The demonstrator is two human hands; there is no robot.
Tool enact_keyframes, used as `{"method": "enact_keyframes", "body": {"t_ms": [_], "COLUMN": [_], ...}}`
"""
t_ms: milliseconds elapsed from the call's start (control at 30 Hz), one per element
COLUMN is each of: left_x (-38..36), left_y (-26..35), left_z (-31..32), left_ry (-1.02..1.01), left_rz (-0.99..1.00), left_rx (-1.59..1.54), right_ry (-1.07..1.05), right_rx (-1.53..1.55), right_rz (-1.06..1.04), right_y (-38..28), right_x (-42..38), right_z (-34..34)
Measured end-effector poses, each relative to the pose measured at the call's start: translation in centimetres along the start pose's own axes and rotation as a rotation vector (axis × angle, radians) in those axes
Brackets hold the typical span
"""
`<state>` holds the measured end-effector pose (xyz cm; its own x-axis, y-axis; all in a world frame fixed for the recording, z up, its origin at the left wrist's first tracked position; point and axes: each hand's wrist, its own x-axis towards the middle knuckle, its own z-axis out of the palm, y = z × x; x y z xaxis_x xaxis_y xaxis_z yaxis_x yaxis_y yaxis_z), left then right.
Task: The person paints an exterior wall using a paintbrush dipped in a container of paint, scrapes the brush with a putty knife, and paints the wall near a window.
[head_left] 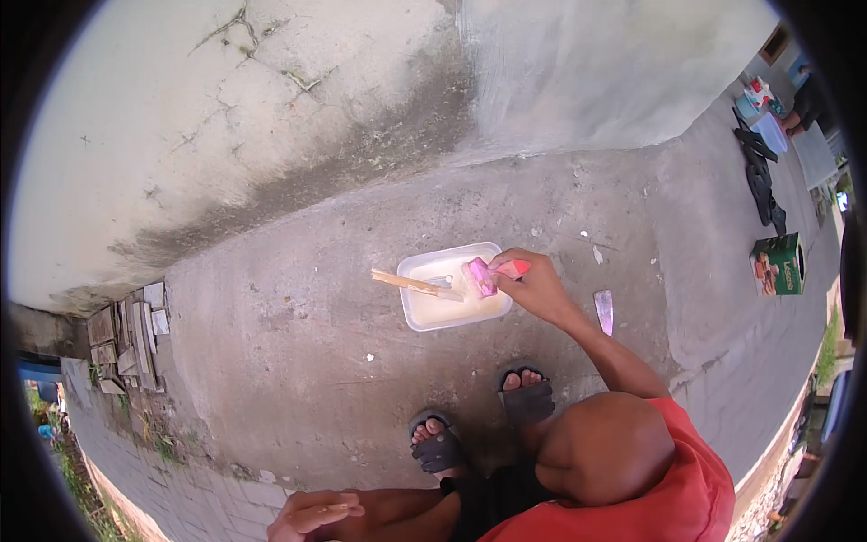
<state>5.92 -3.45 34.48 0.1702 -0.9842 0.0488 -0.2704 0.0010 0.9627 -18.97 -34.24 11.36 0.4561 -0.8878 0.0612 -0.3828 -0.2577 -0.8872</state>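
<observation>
Well, your right hand [531,282] pinches a small brush [482,276] by its red end, with the thumb and fingers pressed round it. Your left hand [316,517] is down low by your left leg, with its fingers loosely bent. The bottom edge cuts some of it off, so I can't tell if it holds something.

The brush sticks out to the left from your right fingers. Its long way runs mostly side to side, and its pink head points in at the middle of the clear tub [409,305]. The head is over the right part of the tub, but I can't tell if it touches the white, milky stuff [433,312] inside. Your right hand is right at the tub's right rim. Your left hand is well apart from it, so the right one is much nearer.

A wooden handle [397,281] leans on the tub's left rim, and its other end dips inside. On the ground [271,361], a flat purple piece [604,312] lies to the right of the tub, just past your wrist. Your feet in dark sandals [437,444] are below the tub. Farther out, a cracked wall [271,117] stands ahead, and a green box [781,266] sits off to the right.
</observation>
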Motion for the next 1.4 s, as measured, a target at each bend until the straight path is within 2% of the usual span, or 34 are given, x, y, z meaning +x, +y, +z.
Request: {"method": "enact_keyframes", "body": {"t_ms": [33, 67, 133, 167, 267, 333, 400, 933, 1167, 1233, 1400], "left_x": [-0.5, -1.0, -10.9, -12.4, -10.8, -9.2, -7.8, -4.9, -4.7, -4.8, -4.8], "left_y": [-1.2, -2.4, -16.6, -19.7, -19.9, -19.3, -18.9, -17.3, -17.2, -17.2, -17.0], "left_z": [-0.6, -1.2, -6.3, -5.7, -0.5, 2.0, 3.0, 3.5, 3.9, 3.8, 3.9], "left_ry": [0.243, 0.488, 1.024, 1.126, 1.019, 0.921, 0.849, 0.708, 0.681, 0.677, 0.667], "left_rz": [-0.061, -0.115, -0.506, -0.665, -0.763, -0.756, -0.744, -0.732, -0.734, -0.737, -0.736], "left_rx": [-0.016, -0.045, 0.061, 0.002, -0.131, -0.167, -0.181, -0.123, -0.123, -0.120, -0.117], "right_ry": [0.029, 0.039, 0.046, 0.050, 0.055, 0.105, 0.116, 0.085, 0.129, 0.174, 0.140], "right_rx": [0.089, 0.095, 0.281, 0.288, 0.333, 0.305, 0.297, 0.527, 0.485, 0.486, 0.513], "right_rz": [0.085, 0.082, 0.286, 0.284, 0.347, 0.195, 0.178, 0.335, 0.277, 0.197, 0.276], "right_y": [-0.3, -1.1, -2.2, -1.7, -0.4, 0.1, 0.2, 0.9, 0.9, 1.1, 0.6], "right_x": [-0.6, -1.2, -2.0, -2.3, -3.1, -3.0, -3.1, -4.2, -4.0, -4.0, -3.8], "right_z": [-0.3, -0.7, -1.6, -1.6, -1.3, -1.0, -0.9, -1.4, -1.5, -1.3, -1.6]}}
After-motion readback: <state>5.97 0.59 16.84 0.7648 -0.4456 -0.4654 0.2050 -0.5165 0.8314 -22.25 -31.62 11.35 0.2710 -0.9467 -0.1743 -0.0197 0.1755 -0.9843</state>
